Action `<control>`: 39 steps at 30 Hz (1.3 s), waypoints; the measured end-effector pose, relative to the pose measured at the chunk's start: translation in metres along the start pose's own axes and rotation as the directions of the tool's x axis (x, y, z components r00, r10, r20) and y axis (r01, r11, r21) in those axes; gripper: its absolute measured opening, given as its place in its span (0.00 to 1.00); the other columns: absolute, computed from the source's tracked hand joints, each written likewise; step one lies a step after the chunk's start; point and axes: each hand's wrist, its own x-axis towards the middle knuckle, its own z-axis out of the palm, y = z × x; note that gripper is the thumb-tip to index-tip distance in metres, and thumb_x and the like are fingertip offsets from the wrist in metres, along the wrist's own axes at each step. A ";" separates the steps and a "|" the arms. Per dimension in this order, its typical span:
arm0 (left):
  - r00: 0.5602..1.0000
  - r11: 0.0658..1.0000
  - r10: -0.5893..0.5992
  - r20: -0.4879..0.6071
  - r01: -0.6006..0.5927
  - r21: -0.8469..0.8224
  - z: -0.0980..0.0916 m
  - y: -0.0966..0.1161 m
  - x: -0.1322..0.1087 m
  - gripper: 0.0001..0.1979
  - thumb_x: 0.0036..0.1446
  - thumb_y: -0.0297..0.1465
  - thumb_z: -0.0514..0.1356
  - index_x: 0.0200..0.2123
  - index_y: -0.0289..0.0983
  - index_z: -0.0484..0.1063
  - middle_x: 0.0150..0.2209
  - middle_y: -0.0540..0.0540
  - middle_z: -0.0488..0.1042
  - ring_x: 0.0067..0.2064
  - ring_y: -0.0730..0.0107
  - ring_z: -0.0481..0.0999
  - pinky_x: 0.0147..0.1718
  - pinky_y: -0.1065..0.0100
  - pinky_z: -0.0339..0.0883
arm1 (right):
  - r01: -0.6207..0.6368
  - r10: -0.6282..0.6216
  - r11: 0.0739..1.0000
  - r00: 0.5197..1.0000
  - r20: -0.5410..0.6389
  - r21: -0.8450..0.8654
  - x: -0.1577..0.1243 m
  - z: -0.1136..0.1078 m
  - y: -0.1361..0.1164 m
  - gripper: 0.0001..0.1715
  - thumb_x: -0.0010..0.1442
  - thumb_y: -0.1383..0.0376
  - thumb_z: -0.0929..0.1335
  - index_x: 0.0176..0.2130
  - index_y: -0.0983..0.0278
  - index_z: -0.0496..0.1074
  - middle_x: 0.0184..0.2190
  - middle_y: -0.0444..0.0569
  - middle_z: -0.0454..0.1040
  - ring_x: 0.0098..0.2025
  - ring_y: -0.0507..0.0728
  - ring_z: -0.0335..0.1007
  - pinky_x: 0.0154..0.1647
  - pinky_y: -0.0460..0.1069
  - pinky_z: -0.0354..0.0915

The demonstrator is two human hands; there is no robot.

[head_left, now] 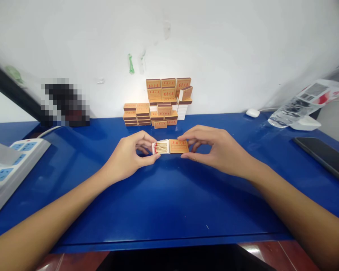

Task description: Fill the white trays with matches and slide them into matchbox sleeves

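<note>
A matchbox is held between my two hands, its white tray slid out to the left of the orange printed sleeve. Red-headed matches lie in the tray, heads toward the left. My left hand pinches the tray's left end with thumb and fingers. At the other end, my right hand grips the sleeve between thumb and fingers. Beyond the hands, several more matchboxes are stacked against the wall, with lower piles at their left.
The blue table meets a white wall at the back. A white power strip sits at the left. On the right are a dark phone, a white earphone case and a clear plastic wrapper.
</note>
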 end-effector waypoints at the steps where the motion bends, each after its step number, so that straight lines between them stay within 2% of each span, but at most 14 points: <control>1: 1.000 1.000 0.006 -0.004 -0.006 0.000 0.000 0.000 0.000 0.15 0.54 0.34 0.73 0.42 0.37 0.75 0.36 0.48 0.83 0.36 0.69 0.82 0.38 0.68 0.77 | 0.003 -0.003 1.000 1.000 -0.010 0.006 0.000 0.000 0.000 0.19 0.60 0.60 0.77 0.51 0.59 0.80 0.46 0.50 0.79 0.35 0.54 0.77 0.39 0.52 0.77; 9: 1.000 0.999 0.014 0.003 -0.014 -0.048 -0.004 0.000 0.004 0.17 0.53 0.35 0.74 0.41 0.35 0.75 0.36 0.47 0.81 0.36 0.70 0.79 0.39 0.66 0.76 | -0.014 0.017 0.999 0.998 -0.063 0.046 -0.001 0.002 0.000 0.20 0.59 0.60 0.78 0.51 0.56 0.81 0.48 0.49 0.78 0.37 0.55 0.78 0.42 0.54 0.79; 16: 0.999 0.995 -0.032 0.030 0.035 -0.088 -0.006 -0.001 0.007 0.18 0.52 0.36 0.74 0.42 0.35 0.76 0.36 0.46 0.81 0.36 0.69 0.79 0.39 0.66 0.77 | -0.106 0.135 0.958 0.987 -0.093 0.266 0.000 0.005 0.001 0.23 0.55 0.61 0.80 0.50 0.60 0.81 0.48 0.50 0.77 0.40 0.55 0.80 0.48 0.56 0.80; 20: 0.999 0.997 -0.045 0.028 0.047 -0.067 -0.008 -0.002 0.006 0.18 0.52 0.37 0.74 0.42 0.35 0.76 0.36 0.46 0.81 0.35 0.69 0.79 0.38 0.66 0.76 | -0.139 0.180 0.932 0.979 -0.095 0.334 0.000 0.009 0.003 0.23 0.54 0.60 0.81 0.48 0.60 0.81 0.49 0.50 0.77 0.41 0.56 0.81 0.50 0.57 0.81; 27: 0.997 0.998 -0.058 0.045 0.058 0.004 -0.012 -0.003 0.006 0.15 0.53 0.37 0.73 0.39 0.36 0.75 0.36 0.47 0.81 0.35 0.70 0.78 0.37 0.67 0.76 | -0.085 0.121 0.946 0.988 -0.096 0.313 -0.001 0.013 0.006 0.21 0.57 0.59 0.80 0.50 0.58 0.80 0.49 0.50 0.77 0.44 0.58 0.80 0.53 0.58 0.80; 35: 0.999 0.997 -0.043 0.027 0.041 0.071 -0.014 0.002 0.005 0.13 0.52 0.36 0.73 0.38 0.37 0.77 0.37 0.46 0.82 0.35 0.68 0.80 0.36 0.67 0.76 | -0.028 0.049 0.983 0.993 -0.111 0.184 -0.003 0.015 0.001 0.15 0.62 0.61 0.76 0.50 0.56 0.81 0.49 0.50 0.77 0.45 0.58 0.78 0.48 0.58 0.81; 39: 0.999 0.996 -0.030 0.024 0.027 0.089 -0.014 0.004 0.004 0.13 0.52 0.36 0.73 0.38 0.37 0.78 0.36 0.46 0.82 0.34 0.68 0.80 0.36 0.68 0.77 | -0.055 0.084 0.963 0.991 -0.102 0.263 -0.004 0.017 0.000 0.16 0.60 0.59 0.78 0.48 0.57 0.81 0.49 0.50 0.77 0.44 0.58 0.79 0.49 0.58 0.81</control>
